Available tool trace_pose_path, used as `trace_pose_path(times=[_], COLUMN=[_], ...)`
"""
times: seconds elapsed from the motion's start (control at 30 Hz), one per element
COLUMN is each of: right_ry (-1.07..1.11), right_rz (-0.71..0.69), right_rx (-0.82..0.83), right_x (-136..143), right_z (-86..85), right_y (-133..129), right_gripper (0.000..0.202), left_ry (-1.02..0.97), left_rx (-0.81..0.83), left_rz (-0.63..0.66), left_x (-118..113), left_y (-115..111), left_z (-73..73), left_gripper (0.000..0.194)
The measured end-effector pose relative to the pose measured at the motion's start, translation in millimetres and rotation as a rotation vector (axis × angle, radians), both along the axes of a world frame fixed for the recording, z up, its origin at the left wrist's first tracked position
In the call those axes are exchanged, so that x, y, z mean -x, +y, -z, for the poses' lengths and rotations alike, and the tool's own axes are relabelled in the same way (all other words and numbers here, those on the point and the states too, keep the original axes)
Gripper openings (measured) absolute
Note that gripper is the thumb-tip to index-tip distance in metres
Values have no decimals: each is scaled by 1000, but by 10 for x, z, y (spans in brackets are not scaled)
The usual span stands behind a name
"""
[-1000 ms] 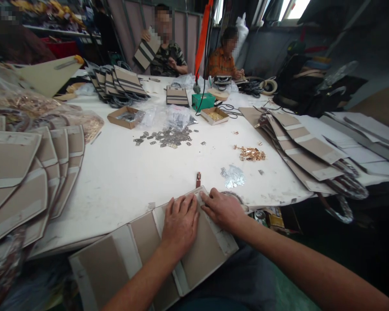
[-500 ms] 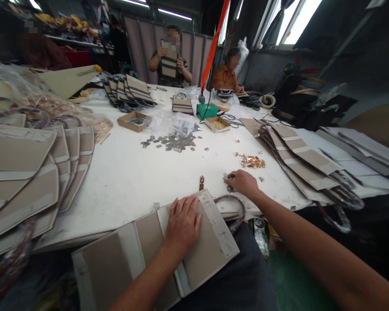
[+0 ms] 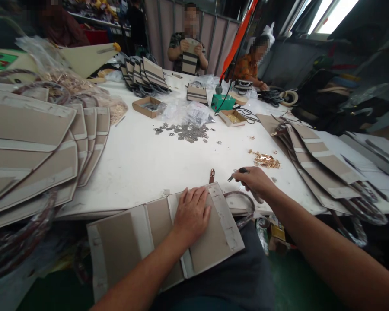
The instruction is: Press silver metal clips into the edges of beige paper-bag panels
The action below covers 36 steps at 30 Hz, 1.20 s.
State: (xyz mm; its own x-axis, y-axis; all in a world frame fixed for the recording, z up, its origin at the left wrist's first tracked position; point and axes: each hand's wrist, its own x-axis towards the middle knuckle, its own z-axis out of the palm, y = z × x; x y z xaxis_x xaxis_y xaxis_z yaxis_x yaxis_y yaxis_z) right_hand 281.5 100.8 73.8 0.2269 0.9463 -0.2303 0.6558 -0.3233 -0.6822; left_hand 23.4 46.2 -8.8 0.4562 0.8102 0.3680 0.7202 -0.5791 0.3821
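Note:
My left hand (image 3: 192, 212) lies flat, fingers spread, on a beige bag panel (image 3: 160, 233) that rests across my lap and the table's front edge. A brown strap tab (image 3: 212, 175) sticks out past the panel's top edge, and a brown handle (image 3: 246, 201) loops from its right side. Over the table, my right hand (image 3: 254, 179) is closed round a dark-handled tool (image 3: 243, 170). A small metal plate (image 3: 231, 177) shows at its fingertips; how it is gripped is hard to make out.
Stacked bag panels lie at the left (image 3: 29, 151) and right (image 3: 314, 155). Metal plates (image 3: 189, 131) and gold clips (image 3: 266, 160) are heaped mid-table. Behind them stand small cardboard boxes (image 3: 148, 107) and a green box (image 3: 222, 103). Two people sit across the table.
My right hand has lifted from the tabletop with the dark tool now visible in it. My left hand stays on the panel. The camera view has shifted.

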Motion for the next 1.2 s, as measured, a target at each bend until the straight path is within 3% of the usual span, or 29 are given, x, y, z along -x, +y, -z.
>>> trace_pose_path(times=[0.1,0.23,0.33,0.8,1.03,1.2], right_ry=[234,17,-131,-327,-338,-271], right_rz=[-72,-158,-187,-218,-242,-260], right_rx=[46,-30,-69,-39,-37,-32], right_x=[386,652,652,672,686,622], right_z=[5,158,230,225,218,243], right_y=[-143,-194,-189,-214,-199,-179], right_gripper=[27,31,29,28,24,24], left_ry=[-4,-10,-12,-35,-64,-41], left_rx=[16,36,41,64,85,63], left_rz=[-2,-5,-4,6,-21,-44], left_x=[3,9,9,12,-63,-115], left_y=[-2,-11,-17,4,224,326], left_z=[-6,-15,-18,-63,-170,-147], left_gripper=[47,46,48,47,20,16])
